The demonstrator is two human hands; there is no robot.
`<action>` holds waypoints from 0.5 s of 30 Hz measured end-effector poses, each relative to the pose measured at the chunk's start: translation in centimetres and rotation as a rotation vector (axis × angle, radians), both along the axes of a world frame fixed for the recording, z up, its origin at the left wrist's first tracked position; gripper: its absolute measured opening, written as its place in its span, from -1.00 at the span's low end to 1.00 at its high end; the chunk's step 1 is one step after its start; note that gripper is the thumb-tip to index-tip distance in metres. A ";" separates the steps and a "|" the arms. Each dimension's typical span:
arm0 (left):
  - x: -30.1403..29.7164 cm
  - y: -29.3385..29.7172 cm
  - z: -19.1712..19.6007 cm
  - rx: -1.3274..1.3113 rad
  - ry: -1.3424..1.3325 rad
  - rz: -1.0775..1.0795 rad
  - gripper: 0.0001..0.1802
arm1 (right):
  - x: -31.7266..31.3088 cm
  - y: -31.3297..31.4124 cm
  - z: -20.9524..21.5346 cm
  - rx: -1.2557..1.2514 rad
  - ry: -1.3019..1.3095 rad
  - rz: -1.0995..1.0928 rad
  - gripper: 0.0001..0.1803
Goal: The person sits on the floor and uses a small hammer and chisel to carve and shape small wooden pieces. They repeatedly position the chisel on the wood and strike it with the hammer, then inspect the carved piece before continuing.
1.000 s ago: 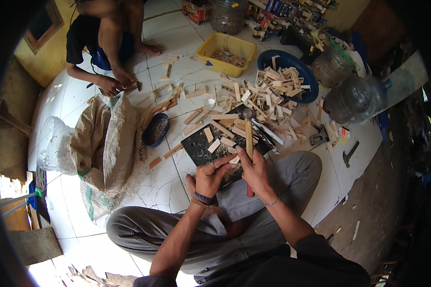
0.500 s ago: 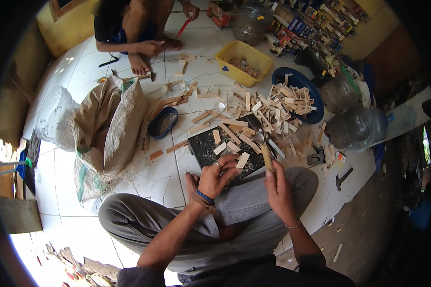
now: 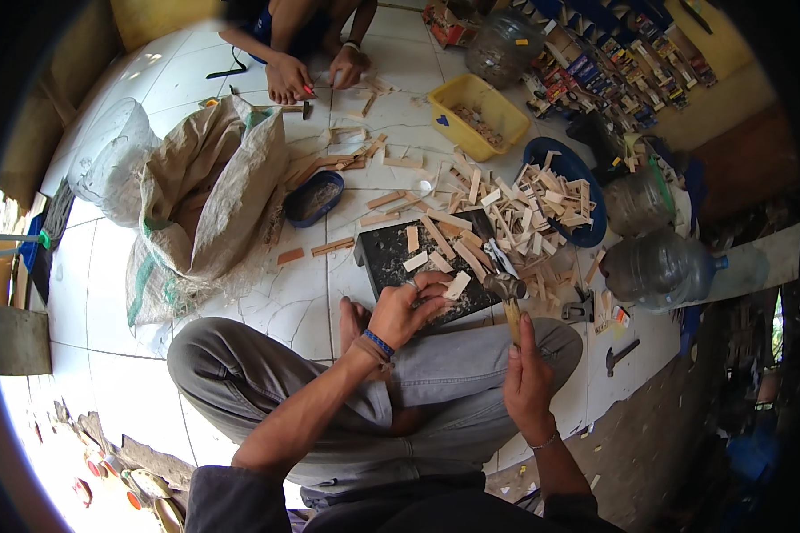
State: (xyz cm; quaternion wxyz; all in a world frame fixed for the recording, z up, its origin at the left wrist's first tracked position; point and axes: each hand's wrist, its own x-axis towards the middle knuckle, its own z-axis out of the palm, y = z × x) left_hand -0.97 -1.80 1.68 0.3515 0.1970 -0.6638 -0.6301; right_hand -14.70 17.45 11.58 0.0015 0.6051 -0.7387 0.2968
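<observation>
Just right of frame centre the right hand (image 3: 529, 377) has its grip closed on a hammer (image 3: 509, 302) handle while the left hand (image 3: 406, 308) pinches a small wood piece (image 3: 457, 285), seemingly light, stiff and splintery, on the dark board (image 3: 391, 258).

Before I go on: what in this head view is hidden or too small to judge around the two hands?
- Left hand: its fingers cover the small wood piece end; grip unclear.
- Right hand: hammer handle mostly hidden in the fist.
- Dark board: near edge hidden by the left hand.
- Yellow tray: contents too small.
</observation>
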 end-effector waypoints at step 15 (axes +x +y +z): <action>0.0 0.0 0.1 -0.050 -0.023 0.005 -0.66 | 0.9 0.5 -0.6 0.389 0.020 -0.044 -0.30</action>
